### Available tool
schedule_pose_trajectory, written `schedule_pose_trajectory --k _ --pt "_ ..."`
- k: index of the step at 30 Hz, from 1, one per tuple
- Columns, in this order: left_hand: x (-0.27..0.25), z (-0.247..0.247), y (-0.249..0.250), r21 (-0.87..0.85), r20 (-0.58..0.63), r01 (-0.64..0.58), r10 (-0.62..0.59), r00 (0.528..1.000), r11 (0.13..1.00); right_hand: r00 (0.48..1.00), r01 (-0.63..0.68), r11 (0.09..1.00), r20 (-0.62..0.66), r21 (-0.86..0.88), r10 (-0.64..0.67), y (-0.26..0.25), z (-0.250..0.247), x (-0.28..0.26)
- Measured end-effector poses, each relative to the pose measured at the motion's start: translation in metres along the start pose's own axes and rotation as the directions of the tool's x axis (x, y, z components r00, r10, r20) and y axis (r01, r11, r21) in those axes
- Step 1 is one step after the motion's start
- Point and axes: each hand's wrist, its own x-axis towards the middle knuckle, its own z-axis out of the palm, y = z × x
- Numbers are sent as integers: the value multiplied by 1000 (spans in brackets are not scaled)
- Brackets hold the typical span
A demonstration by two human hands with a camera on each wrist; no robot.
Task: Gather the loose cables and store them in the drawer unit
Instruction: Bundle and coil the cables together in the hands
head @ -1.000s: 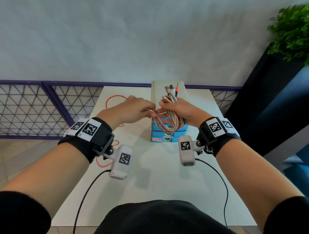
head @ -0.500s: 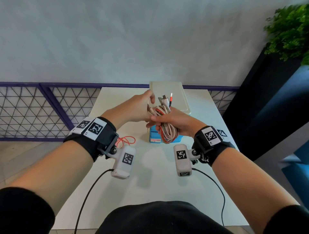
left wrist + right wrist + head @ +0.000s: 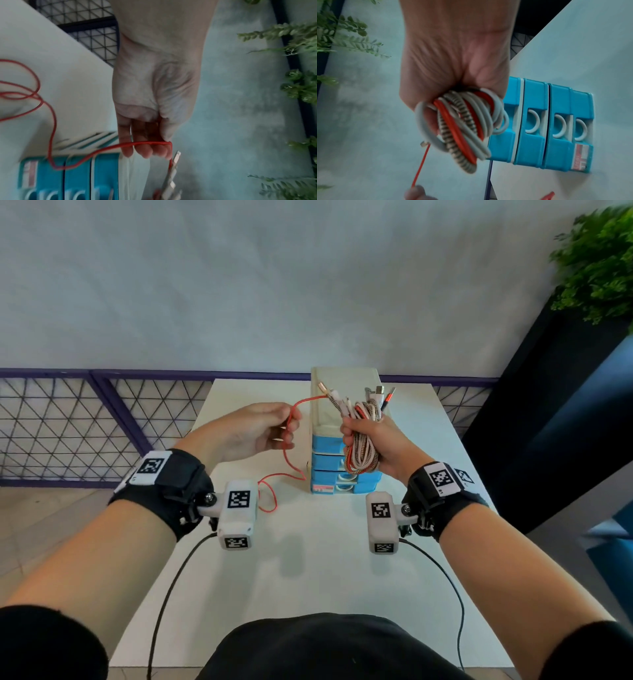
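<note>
My right hand (image 3: 371,436) grips a coiled bundle of cables (image 3: 363,440), white, braided and red, in front of the blue drawer unit (image 3: 329,470); their plugs stick up above the fist. The same bundle of cables (image 3: 462,128) fills the right wrist view. My left hand (image 3: 270,429) pinches a thin red cable (image 3: 291,453) to the left of the unit. That red cable (image 3: 68,159) runs from my fingers up to a plug at the bundle and hangs down to loose loops on the white table (image 3: 308,577). All drawers look closed.
The drawer unit (image 3: 547,128) stands at the table's middle, its ring handles facing me. A purple mesh railing (image 3: 85,422) runs behind and left of the table. A dark planter with a green plant (image 3: 596,268) stands at the right.
Both hands have risen and drawn apart. My left hand has moved left, pulling the thin red cable out taut from the bundle, which my right hand holds higher.
</note>
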Motion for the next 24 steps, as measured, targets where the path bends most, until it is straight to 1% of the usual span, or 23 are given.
schedule_pose_trajectory --k 3,5,8,11,13,15,17,18,20,21,22,24 --pt "3 18 -4 -17 -60 -49 48 997 999 1000 12 1000 -13 17 -12 5 7 4" --pt "6 31 -3 7 -51 -58 58 997 998 1000 15 1000 -27 -2 -15 9 15 8" --pt "10 48 0 28 -26 -20 21 999 999 999 -16 998 39 58 14 14 26 12" --pt "13 59 6 37 -53 33 -31 998 999 990 -72 993 128 94 60 11 29 9" --pt "14 61 8 62 -75 54 -50 996 997 988 -41 996 153 81 28 10 28 7" --pt "14 61 9 95 -87 75 -67 994 993 990 10 997 142 70 -20 9 26 4" --pt "14 62 9 123 -82 104 -95 992 987 998 22 999 63 42 -25 8 26 1" --pt "14 63 9 140 -83 126 -115 990 982 1000 29 1000 7 -5 -29 8 25 2" --pt "13 66 8 164 -87 183 -171 981 969 994 35 995 -101 -95 -44 8 24 4" --pt "12 68 8 155 -63 213 -205 977 965 986 45 993 -153 -109 -62 8 25 5" --pt "10 68 7 126 -9 241 -242 970 962 973 69 992 -212 -102 -90 9 24 9" --pt "2 67 3 34 152 289 -291 945 957 937 129 989 -317 -75 -146 7 21 12"
